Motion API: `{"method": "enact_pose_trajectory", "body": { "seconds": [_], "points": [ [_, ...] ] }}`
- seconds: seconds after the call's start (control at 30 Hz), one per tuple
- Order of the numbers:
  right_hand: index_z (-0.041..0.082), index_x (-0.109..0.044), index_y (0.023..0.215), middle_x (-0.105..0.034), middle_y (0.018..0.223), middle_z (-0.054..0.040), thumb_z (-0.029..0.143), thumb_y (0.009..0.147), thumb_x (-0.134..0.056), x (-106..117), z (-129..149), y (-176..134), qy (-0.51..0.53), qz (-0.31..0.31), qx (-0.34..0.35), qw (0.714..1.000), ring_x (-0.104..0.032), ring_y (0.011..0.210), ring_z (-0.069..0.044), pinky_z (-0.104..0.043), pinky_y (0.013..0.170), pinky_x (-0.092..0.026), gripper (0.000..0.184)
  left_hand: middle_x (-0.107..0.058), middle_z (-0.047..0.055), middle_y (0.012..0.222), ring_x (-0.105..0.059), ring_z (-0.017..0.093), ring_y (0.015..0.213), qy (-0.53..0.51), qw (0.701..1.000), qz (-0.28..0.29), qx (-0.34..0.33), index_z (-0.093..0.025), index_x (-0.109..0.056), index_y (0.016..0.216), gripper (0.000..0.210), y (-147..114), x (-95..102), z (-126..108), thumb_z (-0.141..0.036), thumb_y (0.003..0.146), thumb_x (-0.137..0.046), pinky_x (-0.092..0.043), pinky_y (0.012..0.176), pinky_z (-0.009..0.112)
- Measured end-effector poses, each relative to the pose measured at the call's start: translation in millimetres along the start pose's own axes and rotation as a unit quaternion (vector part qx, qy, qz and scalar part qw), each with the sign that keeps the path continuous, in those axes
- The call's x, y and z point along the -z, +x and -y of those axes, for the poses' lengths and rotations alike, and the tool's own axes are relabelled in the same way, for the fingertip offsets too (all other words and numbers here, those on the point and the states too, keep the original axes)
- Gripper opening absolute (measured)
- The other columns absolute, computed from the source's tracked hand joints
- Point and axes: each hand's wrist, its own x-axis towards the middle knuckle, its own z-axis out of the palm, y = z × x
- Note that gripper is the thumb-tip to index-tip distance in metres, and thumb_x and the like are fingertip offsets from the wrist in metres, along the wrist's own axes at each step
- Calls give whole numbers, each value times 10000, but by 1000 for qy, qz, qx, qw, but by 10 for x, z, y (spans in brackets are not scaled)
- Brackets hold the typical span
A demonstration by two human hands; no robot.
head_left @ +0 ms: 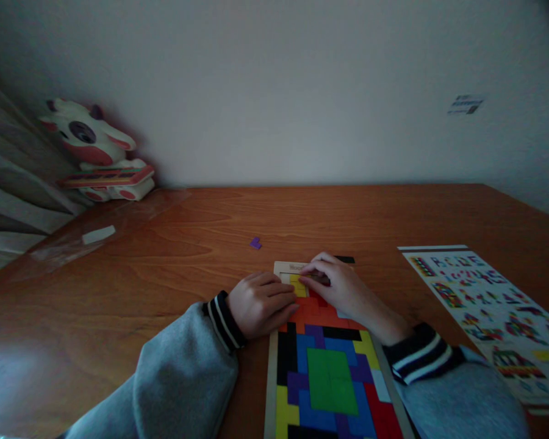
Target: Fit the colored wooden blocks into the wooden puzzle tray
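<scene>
A wooden puzzle board (pixel 271 378) lies in front of me, filled with coloured block pieces. My left hand (pixel 263 305) rests over its upper left edge, fingers close together and slightly bent, tips by a yellow piece (pixel 298 285) and the orange pieces (pixel 313 312). I see nothing held in it; its thumb is hidden. My right hand (pixel 341 286) reaches over the top right of the board. Its thumb and index finger pinch close together beside the yellow piece, and what lies between them is hidden. Green pieces (pixel 332 381) sit in the board's middle.
A small purple piece (pixel 255 243) lies on the wooden table (pixel 187 256) beyond the board. A black piece (pixel 345 260) is behind my right hand. To the right lies a printed pattern sheet (pixel 485 299). A cow toy with a keyboard (pixel 105 152) stands back left.
</scene>
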Motion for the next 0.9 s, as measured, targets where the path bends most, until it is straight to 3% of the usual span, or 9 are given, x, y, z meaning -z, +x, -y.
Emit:
{"method": "enact_pose_trajectory", "body": {
  "seconds": [0.3,0.73,0.9],
  "points": [
    [239,-667,917,-637,928,-45,318,897,-610,-24,40,-4,-27,-16,2,1000,-641,857,-195,-337,743,-528,99,-728,74,1022,-666,200,948,-13,1000,23,-14,-165,-684,1043,217,16,11,-14,-275,935,-531,-546,799,325],
    [228,-643,886,-631,875,-31,333,868,-655,-32,58,6,-49,-26,4,998,-624,826,-189,-321,714,-498,107,-730,77,1040,-673,211,961,-19,999,32,-11,-149,-678,1041,230,14,27,-4,-303,933,-545,-546,812,335],
    [218,-655,894,-638,869,-32,343,875,-649,-29,67,19,-46,-22,1,999,-616,798,-177,-309,702,-484,127,-742,61,966,-668,199,899,-1,1000,10,-12,-156,-695,971,175,-5,58,36,-271,915,-575,-541,781,328]
  ]
}}
